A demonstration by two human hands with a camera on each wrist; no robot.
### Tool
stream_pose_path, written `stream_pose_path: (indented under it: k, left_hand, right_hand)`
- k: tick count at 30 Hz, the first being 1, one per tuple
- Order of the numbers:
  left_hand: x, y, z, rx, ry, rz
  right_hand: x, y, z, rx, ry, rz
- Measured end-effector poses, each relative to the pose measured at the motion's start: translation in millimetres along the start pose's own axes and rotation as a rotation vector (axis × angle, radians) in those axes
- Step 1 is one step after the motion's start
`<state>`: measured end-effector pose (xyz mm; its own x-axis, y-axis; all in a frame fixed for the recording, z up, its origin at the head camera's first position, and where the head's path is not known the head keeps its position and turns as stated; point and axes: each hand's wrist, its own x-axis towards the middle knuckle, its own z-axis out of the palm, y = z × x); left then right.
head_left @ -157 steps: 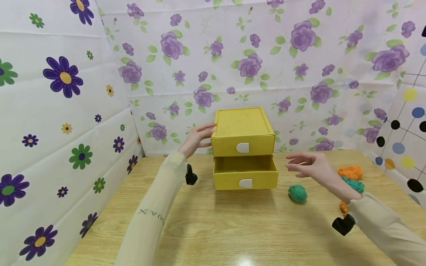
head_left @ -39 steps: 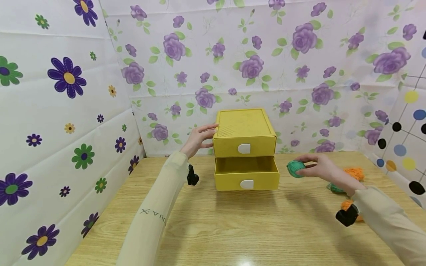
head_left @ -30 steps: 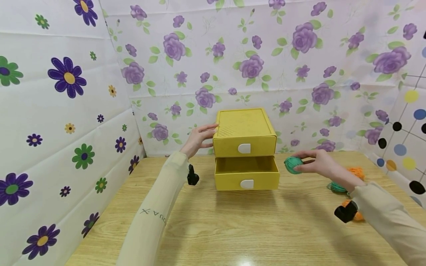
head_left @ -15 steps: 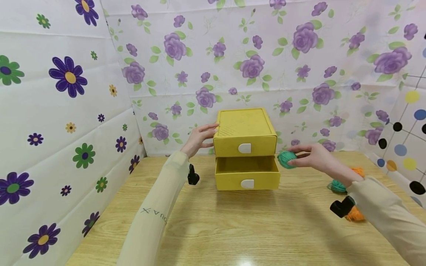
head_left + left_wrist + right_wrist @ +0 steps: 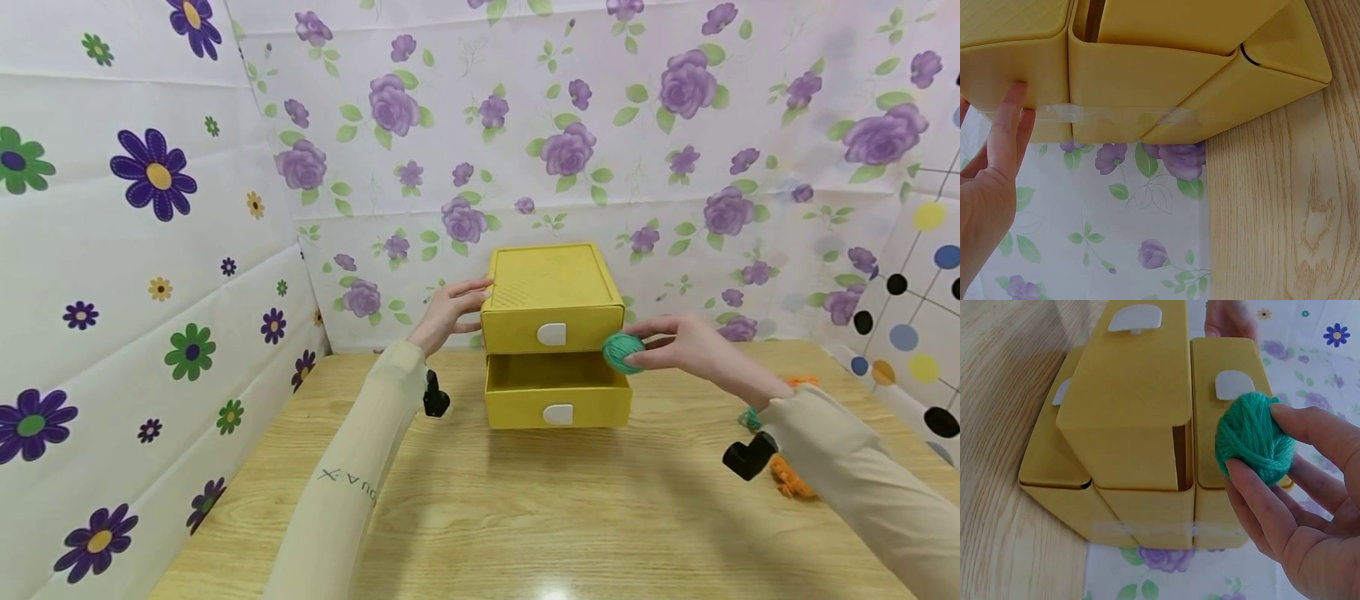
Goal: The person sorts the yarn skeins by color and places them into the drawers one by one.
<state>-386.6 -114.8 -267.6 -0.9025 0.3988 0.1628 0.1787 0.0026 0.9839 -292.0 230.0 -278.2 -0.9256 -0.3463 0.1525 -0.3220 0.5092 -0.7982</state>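
Observation:
A yellow drawer box (image 5: 551,275) stands against the back wall, its middle drawer (image 5: 517,409) pulled out with a white tab on the front. My right hand (image 5: 693,352) pinches a ball of green yarn (image 5: 623,353) between thumb and fingers, at the right front corner of the box, beside the drawer's opening. In the right wrist view the yarn ball (image 5: 1254,439) overlaps the upper drawer's front (image 5: 1229,425). My left hand (image 5: 447,315) rests against the box's left side with fairly straight fingers; in the left wrist view its fingertips (image 5: 1017,92) touch the side wall.
Orange yarn (image 5: 791,477) and green yarn (image 5: 750,419) lie on the wooden table (image 5: 555,508) at the right, partly hidden by the right forearm. Flowered cloth (image 5: 420,167) hangs close behind the box. A lower drawer (image 5: 1054,447) sits under the pulled-out one.
My right hand has picked the green yarn ball up from the table and carried it left to the open drawer's right side. The left hand has stayed on the box.

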Motion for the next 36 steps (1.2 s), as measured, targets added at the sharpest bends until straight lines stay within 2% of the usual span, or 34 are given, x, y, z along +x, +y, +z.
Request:
stream_pose_path:
  k: [18,26,36]
  left_hand:
    - [-0.3,0.5,0.3,-0.005,0.005,0.006]
    - [-1.6,-0.1,-0.6,0.018,-0.004,0.017]
    - [-0.7,-1.0,0.0,0.026,-0.009,0.022]
  right_hand:
    - [23,-32,26.4,0.0,-0.052,-0.071]
    - [34,-42,39.5,0.04,-0.031,-0.077]
    - [43,-52,53.9,0.019,-0.037,-0.086]
